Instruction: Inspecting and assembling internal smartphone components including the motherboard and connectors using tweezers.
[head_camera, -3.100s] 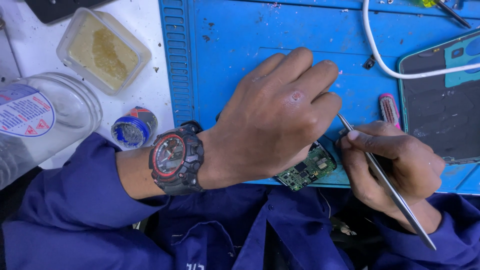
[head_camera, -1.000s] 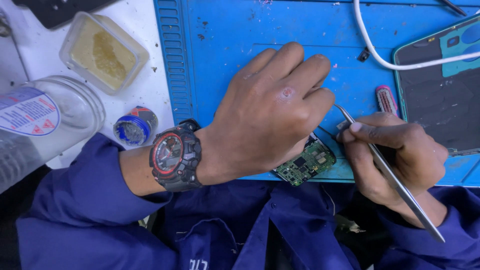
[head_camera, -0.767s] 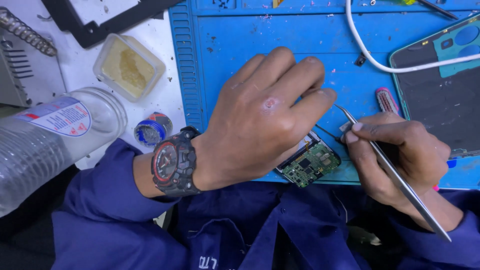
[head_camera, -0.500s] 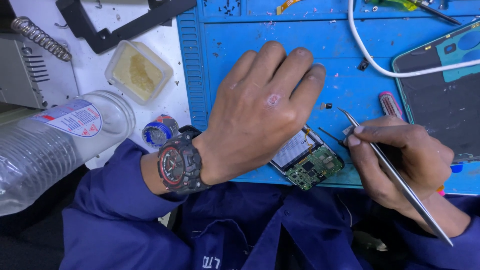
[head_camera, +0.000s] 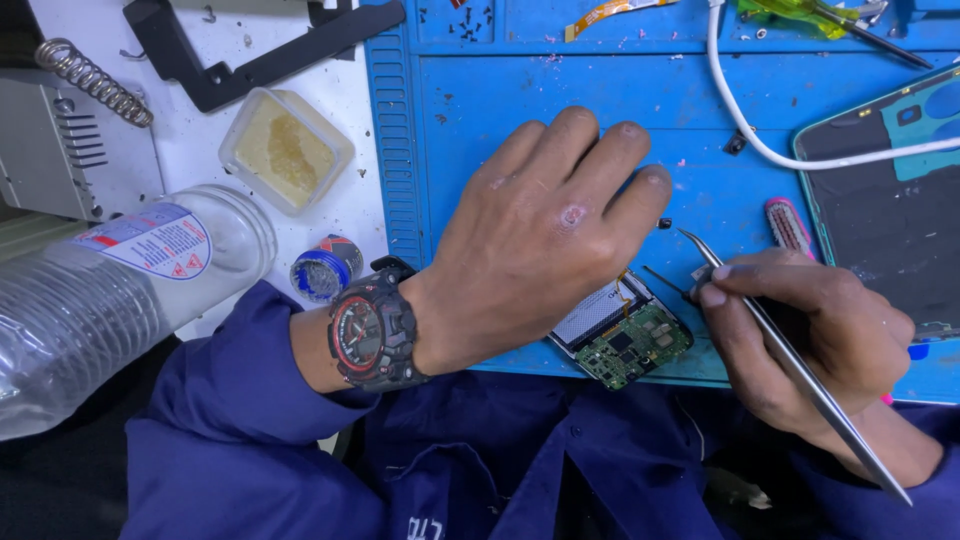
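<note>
My left hand (head_camera: 545, 235) lies palm down over a small green circuit board (head_camera: 630, 345) at the near edge of the blue work mat (head_camera: 560, 90), pinning it with the fingers. A black and red wristwatch (head_camera: 372, 328) sits on that wrist. My right hand (head_camera: 805, 325) grips long metal tweezers (head_camera: 790, 365); their curved tip points at the mat just right of the left fingertips, near a tiny dark part (head_camera: 664, 223).
A clear plastic bottle (head_camera: 90, 300) lies at the left, beside a small blue cap (head_camera: 322, 272) and a square tub of yellowish paste (head_camera: 285, 150). A phone back (head_camera: 895, 200) and a white cable (head_camera: 790, 160) are at the right. A pink-handled tool (head_camera: 788, 225) lies by the phone.
The view has shifted, so more of the bench's left and far side shows. The circuit board is more exposed under my left hand. The tweezers stay in my right hand.
</note>
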